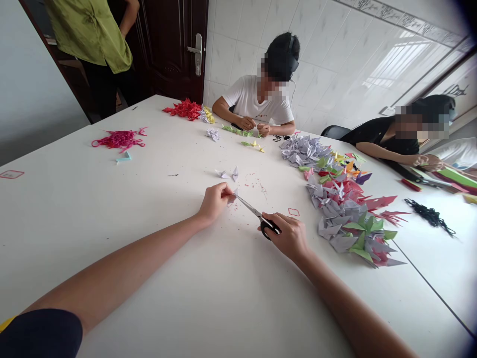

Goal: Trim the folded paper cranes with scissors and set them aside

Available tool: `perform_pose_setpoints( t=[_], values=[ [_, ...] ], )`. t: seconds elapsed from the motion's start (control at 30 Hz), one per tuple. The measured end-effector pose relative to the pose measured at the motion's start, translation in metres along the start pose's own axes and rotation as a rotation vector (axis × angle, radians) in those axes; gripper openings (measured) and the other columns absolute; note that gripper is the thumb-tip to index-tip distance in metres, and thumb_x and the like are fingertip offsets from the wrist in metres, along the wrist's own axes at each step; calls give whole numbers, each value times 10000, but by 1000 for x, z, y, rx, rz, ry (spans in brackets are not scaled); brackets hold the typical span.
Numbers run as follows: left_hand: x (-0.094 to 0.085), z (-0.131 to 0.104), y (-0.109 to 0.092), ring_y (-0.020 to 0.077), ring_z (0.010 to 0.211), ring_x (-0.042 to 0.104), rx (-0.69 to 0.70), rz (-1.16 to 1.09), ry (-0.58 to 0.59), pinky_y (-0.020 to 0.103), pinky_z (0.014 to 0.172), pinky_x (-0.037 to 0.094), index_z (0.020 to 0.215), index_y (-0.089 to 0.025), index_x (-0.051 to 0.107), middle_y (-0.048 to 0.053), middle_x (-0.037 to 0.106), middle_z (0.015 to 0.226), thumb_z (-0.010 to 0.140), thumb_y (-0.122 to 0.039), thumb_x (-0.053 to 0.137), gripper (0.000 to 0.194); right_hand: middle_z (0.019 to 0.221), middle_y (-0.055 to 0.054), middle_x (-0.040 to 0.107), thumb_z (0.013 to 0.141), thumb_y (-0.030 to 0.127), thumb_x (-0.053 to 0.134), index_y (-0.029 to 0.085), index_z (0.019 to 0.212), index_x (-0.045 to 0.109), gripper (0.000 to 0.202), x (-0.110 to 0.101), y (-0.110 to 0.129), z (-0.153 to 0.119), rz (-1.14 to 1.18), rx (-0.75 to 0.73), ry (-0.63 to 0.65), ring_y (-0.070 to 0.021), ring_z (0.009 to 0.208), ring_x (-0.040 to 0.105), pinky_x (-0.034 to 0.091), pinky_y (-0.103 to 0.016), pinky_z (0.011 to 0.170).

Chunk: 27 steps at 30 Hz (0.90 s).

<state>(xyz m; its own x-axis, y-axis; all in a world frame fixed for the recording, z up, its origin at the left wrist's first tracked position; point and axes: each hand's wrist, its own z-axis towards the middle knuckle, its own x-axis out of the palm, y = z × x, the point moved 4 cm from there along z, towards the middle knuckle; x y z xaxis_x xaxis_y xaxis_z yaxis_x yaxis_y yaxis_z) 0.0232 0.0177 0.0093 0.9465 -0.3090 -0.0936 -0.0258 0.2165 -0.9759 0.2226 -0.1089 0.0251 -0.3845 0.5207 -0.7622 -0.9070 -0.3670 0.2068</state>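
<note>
Your left hand is pinching a small white paper piece well in from the far edge of the table, your right hand is gripping scissors aimed its way, so a slip could be nicking you! Two white folded pieces are lying just beyond; a paper heap is crowding your right.

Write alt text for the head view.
Left hand holds a small pale folded-paper piece at the tips of black-handled metal scissors held in the right hand. To the right, multicoloured folded paper lies heaped on the white table.
</note>
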Motion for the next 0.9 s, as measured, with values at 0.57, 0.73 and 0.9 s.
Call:
perform_pose_setpoints(
  t=[0.57, 0.73, 0.9],
  values=[
    [-3, -6, -13, 155, 790, 673, 138, -14, -36, 300, 768, 574, 877, -186, 760, 52, 740, 913, 787, -171, 582, 201, 728, 2, 658, 858, 375, 703, 213, 1014, 725, 226, -11, -10, 7, -40, 15, -48, -118, 563, 535, 397, -254, 596],
    [-3, -6, -13, 162, 801, 679, 147, -17, -33, 287, 737, 577, 904, -182, 772, 58, 749, 922, 794, -192, 585, 217, 725, -3, 660, 862, 375, 682, 224, 1016, 745, 225, -8, -16, 4, -25, 42, -20, -116, 552, 513, 390, -257, 600],
    [-2, -5, -10, 170, 834, 687, 101, -34, -26, 310, 803, 579, 938, -177, 771, 60, 752, 953, 795, -207, 591, 232, 716, -7, 656, 836, 360, 677, 231, 1011, 755, 231, -7, -17, 5, 39, 125, 38, -131, 575, 525, 427, -274, 646]
  ],
)
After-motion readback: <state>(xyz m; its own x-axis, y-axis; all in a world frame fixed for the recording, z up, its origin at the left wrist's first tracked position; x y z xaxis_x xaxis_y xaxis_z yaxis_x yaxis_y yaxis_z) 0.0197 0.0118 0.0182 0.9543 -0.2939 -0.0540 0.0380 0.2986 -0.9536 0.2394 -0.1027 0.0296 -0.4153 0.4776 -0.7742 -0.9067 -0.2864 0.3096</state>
